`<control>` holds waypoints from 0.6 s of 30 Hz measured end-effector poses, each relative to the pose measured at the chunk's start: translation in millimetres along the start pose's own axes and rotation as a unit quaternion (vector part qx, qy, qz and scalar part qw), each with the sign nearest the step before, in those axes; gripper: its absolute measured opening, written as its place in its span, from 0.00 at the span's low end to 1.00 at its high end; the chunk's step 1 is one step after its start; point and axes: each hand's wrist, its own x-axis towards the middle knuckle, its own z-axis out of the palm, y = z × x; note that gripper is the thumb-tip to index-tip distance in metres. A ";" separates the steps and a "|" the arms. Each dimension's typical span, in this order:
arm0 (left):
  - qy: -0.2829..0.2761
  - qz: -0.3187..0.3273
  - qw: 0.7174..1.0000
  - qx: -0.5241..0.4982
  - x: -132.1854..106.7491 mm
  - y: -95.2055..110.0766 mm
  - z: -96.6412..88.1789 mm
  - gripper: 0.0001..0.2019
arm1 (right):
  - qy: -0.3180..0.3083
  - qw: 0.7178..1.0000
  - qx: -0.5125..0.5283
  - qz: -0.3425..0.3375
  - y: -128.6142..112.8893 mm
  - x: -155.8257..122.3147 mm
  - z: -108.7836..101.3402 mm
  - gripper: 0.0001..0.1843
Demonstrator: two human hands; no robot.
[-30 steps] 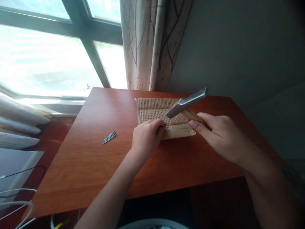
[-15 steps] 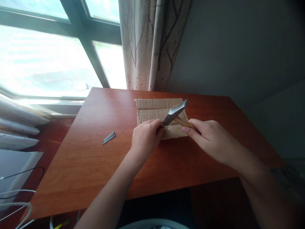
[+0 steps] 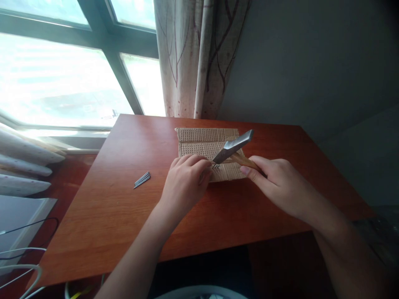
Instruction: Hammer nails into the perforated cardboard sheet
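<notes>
My right hand [image 3: 274,178] is closed around the wooden handle of a hammer [image 3: 233,147]. Its metal head hangs tilted over the cardboard, with the lower end close to my left fingertips. My left hand [image 3: 188,176] reaches over the near left part of a perforated brown cardboard piece [image 3: 202,136], its fingers curled and bent downward. Whatever those fingertips hold, if anything, is hidden. Just right of them, several small dark nails [image 3: 215,166] show at the cardboard; how deep they sit cannot be made out.
Several loose nails [image 3: 142,179] lie together on the reddish wooden table [image 3: 124,220], left of my left hand. A window and a curtain [image 3: 183,62] stand behind the table, with a grey wall at right. White and black cables [image 3: 31,265] hang at the lower left.
My left hand has shifted a little left and its fingers have spread somewhat, so more of the small nails shows. The hammer's head has tipped slightly to the right.
</notes>
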 end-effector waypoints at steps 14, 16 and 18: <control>0.025 -0.030 0.998 -0.044 -9.2 -7.7 6.9 0.07 | 0.030 0.999 -0.030 0.007 -4.5 1.9 -10.2 0.21; 0.025 -0.032 0.998 -0.050 -9.6 -8.7 7.8 0.08 | 0.012 0.999 -0.036 0.007 -3.8 2.6 -7.3 0.20; 0.025 -0.035 0.998 -0.053 -9.8 -9.3 8.5 0.08 | 0.003 0.999 -0.041 0.004 -3.0 3.3 -5.7 0.19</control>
